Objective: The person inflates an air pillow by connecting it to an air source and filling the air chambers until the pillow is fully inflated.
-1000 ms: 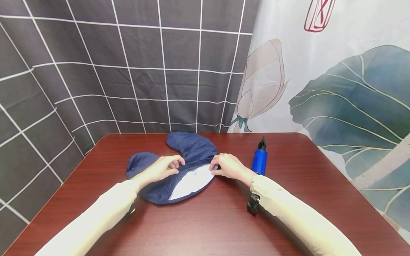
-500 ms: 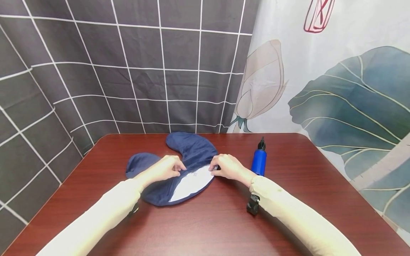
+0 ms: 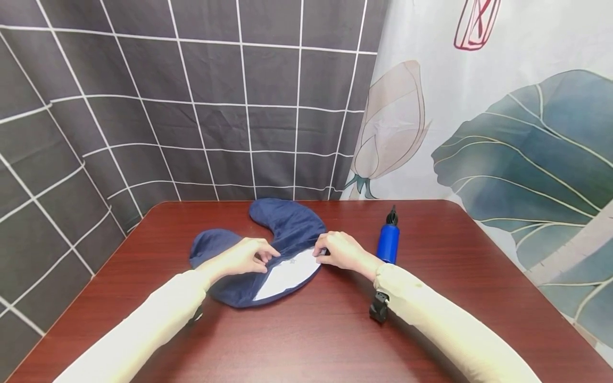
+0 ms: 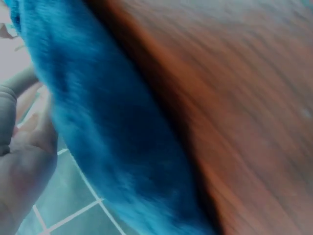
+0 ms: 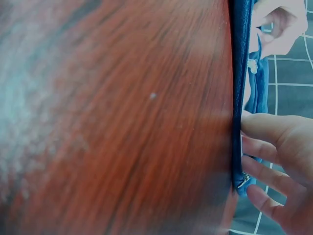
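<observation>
A navy, plush, U-shaped neck pillow (image 3: 297, 221) lies flat on the table, its zipped edge gaping over a white inside (image 3: 282, 276) that bears a small grey mark. With its fingertips at the inner border of the opening, my left hand (image 3: 241, 257) pinches the blue fabric; the right wrist view shows that fabric rising to its fingers. My right hand (image 3: 340, 249) grips the right end of the opening between thumb and fingers. A metal zip end (image 5: 243, 180) shows beside those fingers, and a pale zip pull (image 5: 252, 66) lies nearer my left hand.
A blue hand pump (image 3: 388, 242) with a black nozzle lies right of my right hand, partly behind the wrist. The reddish-brown table (image 3: 297, 340) reaches back to a dark grid-patterned curtain (image 3: 215, 122).
My left hand has shifted slightly at the opening, and its index finger now points straighter along the blue border. My right hand and the pillow stay nearly where they were.
</observation>
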Motion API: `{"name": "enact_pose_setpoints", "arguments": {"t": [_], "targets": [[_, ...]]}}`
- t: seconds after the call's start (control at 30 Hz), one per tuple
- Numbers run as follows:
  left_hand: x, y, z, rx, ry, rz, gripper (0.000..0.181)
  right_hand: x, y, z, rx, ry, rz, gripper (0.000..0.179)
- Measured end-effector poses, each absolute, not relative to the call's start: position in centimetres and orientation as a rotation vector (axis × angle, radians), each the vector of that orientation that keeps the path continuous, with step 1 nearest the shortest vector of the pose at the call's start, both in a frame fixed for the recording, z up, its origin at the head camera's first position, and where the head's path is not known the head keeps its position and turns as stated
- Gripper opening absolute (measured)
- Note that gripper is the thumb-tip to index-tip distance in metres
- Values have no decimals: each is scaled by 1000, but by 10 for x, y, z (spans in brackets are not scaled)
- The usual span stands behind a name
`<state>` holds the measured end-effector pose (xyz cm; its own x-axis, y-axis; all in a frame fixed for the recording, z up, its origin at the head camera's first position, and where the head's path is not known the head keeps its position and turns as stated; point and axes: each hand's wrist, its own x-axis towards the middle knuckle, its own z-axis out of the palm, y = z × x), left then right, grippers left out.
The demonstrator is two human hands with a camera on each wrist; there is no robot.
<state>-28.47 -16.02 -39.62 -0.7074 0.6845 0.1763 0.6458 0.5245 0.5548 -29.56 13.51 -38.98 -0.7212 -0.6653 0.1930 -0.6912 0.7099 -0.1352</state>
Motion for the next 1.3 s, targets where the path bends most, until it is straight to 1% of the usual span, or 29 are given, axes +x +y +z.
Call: {"name": "enact_pose_setpoints", "arguments": {"t": [0.27, 0.47, 0.73, 1.03, 1.3], "targets": [[-288, -164, -394, 1230, 2629, 923, 40, -298, 131, -385, 1169, -2727, 187, 7], [-288, -162, -392, 1266, 2623, 886, 39, -298, 118, -385, 1204, -2771, 345, 6], [-287, -162, -392, 1163, 2574, 956, 40, -301, 100, -385, 1230, -2849, 526, 8], [-290, -162, -394, 1182, 2573, 945, 39, -309, 92, -388, 1415, -2762, 681, 9], [-289, -163, -393, 1165, 2566, 928, 39, -316, 85, -390, 1492, -2746, 708, 8]]}}
